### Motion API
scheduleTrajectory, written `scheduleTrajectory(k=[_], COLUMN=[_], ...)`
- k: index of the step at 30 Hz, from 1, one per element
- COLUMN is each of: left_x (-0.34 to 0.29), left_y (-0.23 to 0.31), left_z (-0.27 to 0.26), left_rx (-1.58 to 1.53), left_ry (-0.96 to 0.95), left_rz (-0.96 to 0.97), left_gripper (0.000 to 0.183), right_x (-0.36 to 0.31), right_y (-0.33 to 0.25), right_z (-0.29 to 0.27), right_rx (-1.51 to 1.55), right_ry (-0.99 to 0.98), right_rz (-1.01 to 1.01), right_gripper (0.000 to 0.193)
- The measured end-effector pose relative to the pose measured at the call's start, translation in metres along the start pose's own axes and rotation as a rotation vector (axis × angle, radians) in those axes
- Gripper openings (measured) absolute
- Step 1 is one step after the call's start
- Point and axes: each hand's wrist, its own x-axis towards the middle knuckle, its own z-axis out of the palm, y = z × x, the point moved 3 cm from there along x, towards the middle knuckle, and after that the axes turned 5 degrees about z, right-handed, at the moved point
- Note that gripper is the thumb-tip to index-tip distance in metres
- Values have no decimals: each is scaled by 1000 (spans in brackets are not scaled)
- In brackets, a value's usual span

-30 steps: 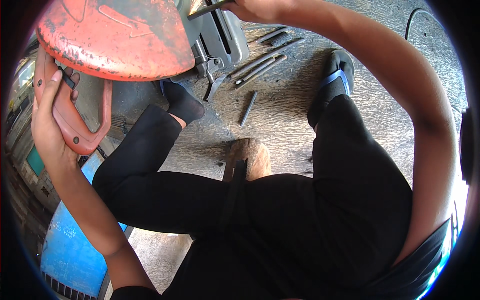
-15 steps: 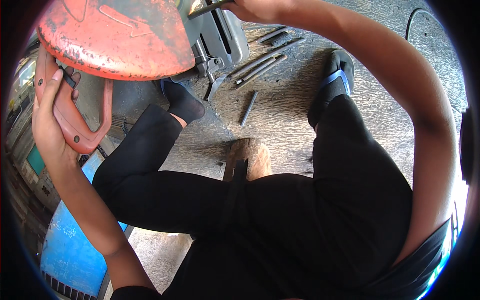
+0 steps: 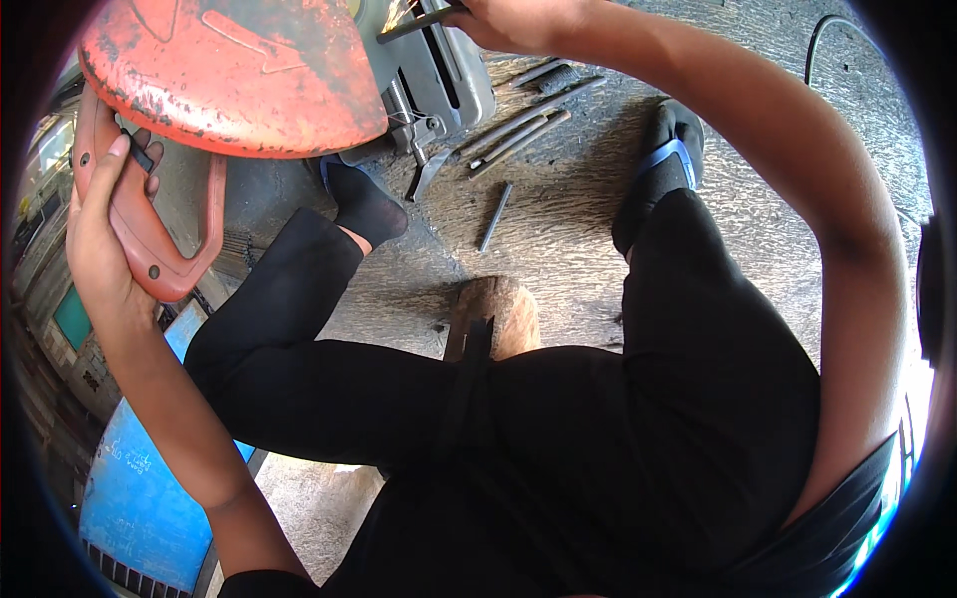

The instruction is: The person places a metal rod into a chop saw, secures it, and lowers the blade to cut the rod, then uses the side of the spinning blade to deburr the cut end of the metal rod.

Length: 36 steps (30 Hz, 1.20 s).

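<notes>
My left hand (image 3: 100, 224) is wrapped round the red handle (image 3: 140, 234) of a chop saw, fingers at its black trigger. The saw's worn red blade guard (image 3: 234, 80) fills the upper left and hides most of the disc. At the top edge, my right hand (image 3: 513, 22) holds a thin dark metal rod (image 3: 419, 24), its far end reaching to the disc beside the guard. Yellow sparks (image 3: 401, 12) show by the rod. Beneath lies the grey saw base (image 3: 461, 75) with its slotted plate and clamp lever (image 3: 427, 177).
Several cut metal rods (image 3: 518, 140) lie on the rough floor right of the saw; a short piece (image 3: 495, 216) lies nearer. A wooden block (image 3: 498, 319) is between my legs. My sandalled feet flank the rods. A blue panel (image 3: 150, 498) stands lower left, a black cable (image 3: 815, 45) upper right.
Sparks now show at the rod, where none were visible before. The saw handle and guard have shifted very slightly, with my left hand still on the handle. My right hand has barely moved.
</notes>
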Motion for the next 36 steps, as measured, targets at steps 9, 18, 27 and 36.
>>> scheduleTrajectory(k=[9, 18, 27, 36], left_x=[-1, 6, 0, -2], left_y=[6, -3, -2, 8], left_z=[7, -13, -13, -12], left_rx=[-125, -37, -155, -170], left_ry=[-55, -57, 10, -10], left_rz=[-12, 0, -100, -111], left_gripper=[56, 54, 41, 41], right_x=[-40, -82, -95, -89], right_y=[-6, 40, 37, 24], right_z=[30, 51, 16, 5], right_rx=[-5, 918, 1784, 1970], right_ry=[15, -674, -906, -944], right_rz=[-255, 335, 303, 208], right_gripper=[26, 31, 38, 39])
